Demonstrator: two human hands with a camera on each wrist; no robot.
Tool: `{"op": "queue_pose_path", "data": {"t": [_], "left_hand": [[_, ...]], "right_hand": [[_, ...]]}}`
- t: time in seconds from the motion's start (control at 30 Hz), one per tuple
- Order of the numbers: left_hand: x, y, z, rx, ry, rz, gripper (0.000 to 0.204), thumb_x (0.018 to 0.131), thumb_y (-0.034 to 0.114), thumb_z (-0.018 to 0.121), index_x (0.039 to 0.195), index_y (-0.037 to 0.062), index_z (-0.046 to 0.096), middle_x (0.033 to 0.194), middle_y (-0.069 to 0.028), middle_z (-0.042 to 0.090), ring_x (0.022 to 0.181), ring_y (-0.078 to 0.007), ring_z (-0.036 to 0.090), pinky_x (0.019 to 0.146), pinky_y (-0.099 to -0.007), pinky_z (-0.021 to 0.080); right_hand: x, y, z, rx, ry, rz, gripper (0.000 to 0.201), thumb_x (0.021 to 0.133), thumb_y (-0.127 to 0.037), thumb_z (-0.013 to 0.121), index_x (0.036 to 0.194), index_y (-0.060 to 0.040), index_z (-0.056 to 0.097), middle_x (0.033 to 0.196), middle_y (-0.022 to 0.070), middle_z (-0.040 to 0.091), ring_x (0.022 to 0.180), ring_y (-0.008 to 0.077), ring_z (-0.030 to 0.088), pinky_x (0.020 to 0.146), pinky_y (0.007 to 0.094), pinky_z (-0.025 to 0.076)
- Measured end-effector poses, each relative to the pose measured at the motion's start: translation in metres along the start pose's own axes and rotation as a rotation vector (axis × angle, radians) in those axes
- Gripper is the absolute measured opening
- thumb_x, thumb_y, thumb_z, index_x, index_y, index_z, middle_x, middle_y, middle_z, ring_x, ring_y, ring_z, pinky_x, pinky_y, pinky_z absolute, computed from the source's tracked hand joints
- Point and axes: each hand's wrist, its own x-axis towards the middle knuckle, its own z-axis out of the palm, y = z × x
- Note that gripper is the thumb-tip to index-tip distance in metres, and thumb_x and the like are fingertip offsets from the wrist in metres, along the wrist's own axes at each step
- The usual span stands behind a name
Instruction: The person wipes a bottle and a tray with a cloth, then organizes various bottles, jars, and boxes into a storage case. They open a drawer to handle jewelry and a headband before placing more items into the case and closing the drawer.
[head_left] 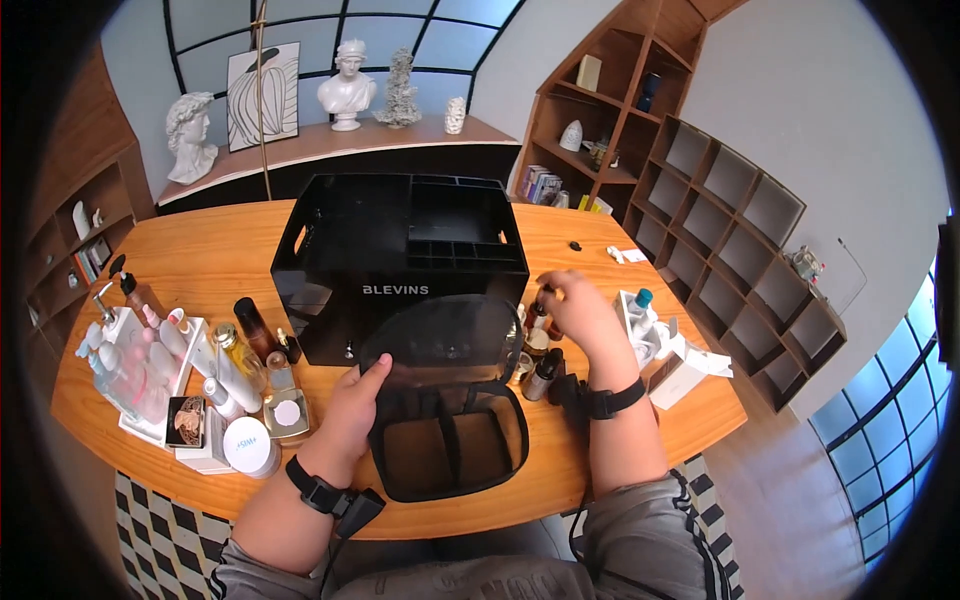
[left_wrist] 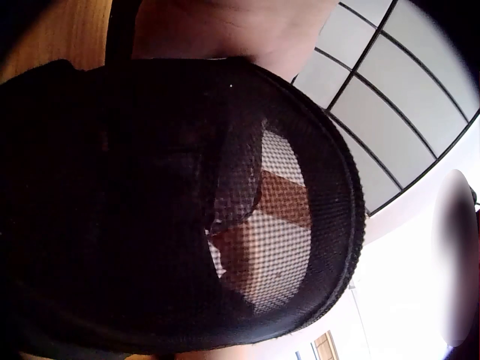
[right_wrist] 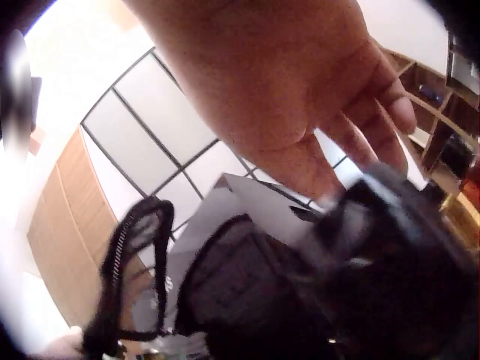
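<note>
A black mesh case (head_left: 450,445) lies unzipped near the table's front edge, its see-through lid (head_left: 455,340) raised against the black box and a divider inside. My left hand (head_left: 350,405) grips the case's left side, thumb on top; in the left wrist view the mesh (left_wrist: 277,217) hides its fingers and only the palm side (left_wrist: 217,30) shows. My right hand (head_left: 585,315) hangs above small bottles (head_left: 540,375) right of the case, fingers loosely bent. The right wrist view shows that hand (right_wrist: 285,90) with its fingers apart, beside the dark case (right_wrist: 240,285).
A large black organizer box (head_left: 400,290) stands behind the case. Bottles, jars and a white tray (head_left: 145,430) crowd the left side. At the right are a white container (head_left: 635,320) with bottles and a white box (head_left: 685,375); small pieces (head_left: 615,254) lie at the back right.
</note>
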Motion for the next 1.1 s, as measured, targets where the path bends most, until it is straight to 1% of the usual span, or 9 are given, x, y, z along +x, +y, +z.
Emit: {"op": "queue_pose_path", "data": {"t": [0.13,0.33,0.53,0.63,0.73,0.83,0.97,1.07,1.1], "left_hand": [[0.001,-0.005,-0.005,0.037,-0.026,0.006,0.036,0.099,0.031,0.058,0.114,-0.0006,0.063,0.108,-0.0100,0.069,0.096,-0.0199,0.066,0.088,-0.0324,0.052],[0.001,-0.004,-0.001,0.030,-0.002,0.006,0.035,0.100,0.031,0.057,0.113,-0.0012,0.063,0.108,-0.0094,0.069,0.097,-0.0189,0.065,0.089,-0.0322,0.051],[-0.002,-0.002,-0.001,0.057,0.006,0.012,0.035,0.099,0.030,0.057,0.114,-0.0012,0.063,0.108,-0.0088,0.068,0.098,-0.0181,0.065,0.088,-0.0313,0.051],[-0.001,-0.003,-0.001,0.034,0.000,0.008,0.034,0.099,0.030,0.058,0.113,-0.0012,0.063,0.107,-0.0086,0.069,0.096,-0.0178,0.066,0.087,-0.0309,0.052],[0.000,-0.004,-0.002,0.042,0.008,0.002,0.033,0.099,0.029,0.058,0.111,-0.0009,0.064,0.105,-0.0084,0.069,0.094,-0.0175,0.066,0.086,-0.0309,0.052],[-0.001,-0.004,-0.001,0.034,0.009,0.017,0.032,0.099,0.029,0.058,0.109,-0.0006,0.065,0.103,-0.0081,0.070,0.093,-0.0173,0.066,0.085,-0.0309,0.052],[-0.002,-0.003,0.000,0.040,0.022,0.005,0.033,0.100,0.030,0.058,0.109,-0.0008,0.065,0.103,-0.0078,0.070,0.093,-0.0170,0.066,0.086,-0.0306,0.052],[0.000,-0.006,-0.001,0.015,0.013,0.010,0.034,0.100,0.030,0.057,0.110,-0.0009,0.065,0.105,-0.0079,0.069,0.094,-0.0171,0.066,0.086,-0.0304,0.052],[-0.001,-0.005,0.000,0.025,0.018,0.009,0.034,0.100,0.031,0.057,0.110,-0.0010,0.065,0.105,-0.0079,0.069,0.095,-0.0171,0.066,0.087,-0.0304,0.052]], "right_hand": [[-0.002,0.008,0.017,-0.091,-0.142,-0.052,0.037,0.085,-0.016,0.062,0.122,-0.0077,0.064,0.121,0.0212,0.059,0.109,0.0383,0.061,0.093,0.0434,0.050],[0.006,0.014,0.029,-0.136,-0.075,-0.028,0.032,0.084,-0.008,0.060,0.114,-0.0001,0.066,0.122,0.0222,0.057,0.105,0.0402,0.061,0.091,0.0434,0.051],[0.012,0.024,0.037,-0.127,-0.029,0.003,0.028,0.078,0.000,0.060,0.104,-0.0021,0.070,0.108,0.0215,0.060,0.096,0.0410,0.063,0.087,0.0421,0.052],[0.015,0.029,0.036,-0.127,-0.084,-0.016,0.020,0.080,-0.004,0.062,0.098,0.0018,0.068,0.111,0.0213,0.061,0.098,0.0404,0.063,0.086,0.0434,0.052],[0.009,0.017,0.024,-0.076,-0.078,0.058,0.025,0.078,0.000,0.060,0.101,-0.0022,0.069,0.099,0.0194,0.062,0.096,0.0403,0.062,0.085,0.0403,0.052],[-0.005,-0.002,-0.008,-0.142,0.144,-0.072,0.022,0.080,-0.002,0.062,0.101,-0.0022,0.068,0.100,0.0190,0.062,0.097,0.0395,0.062,0.086,0.0398,0.051],[-0.048,-0.051,-0.060,0.089,0.424,-0.246,0.020,0.081,0.005,0.062,0.101,0.0019,0.064,0.099,0.0154,0.061,0.089,0.0331,0.064,0.079,0.0367,0.052],[-0.082,-0.077,-0.078,0.317,0.417,-0.347,0.025,0.078,0.011,0.063,0.102,0.0022,0.065,0.097,0.0114,0.060,0.084,0.0235,0.061,0.075,0.0301,0.050],[-0.089,-0.078,-0.083,0.315,0.357,-0.434,0.027,0.077,0.011,0.063,0.102,0.0021,0.065,0.098,0.0118,0.060,0.086,0.0237,0.062,0.075,0.0302,0.050]]}}
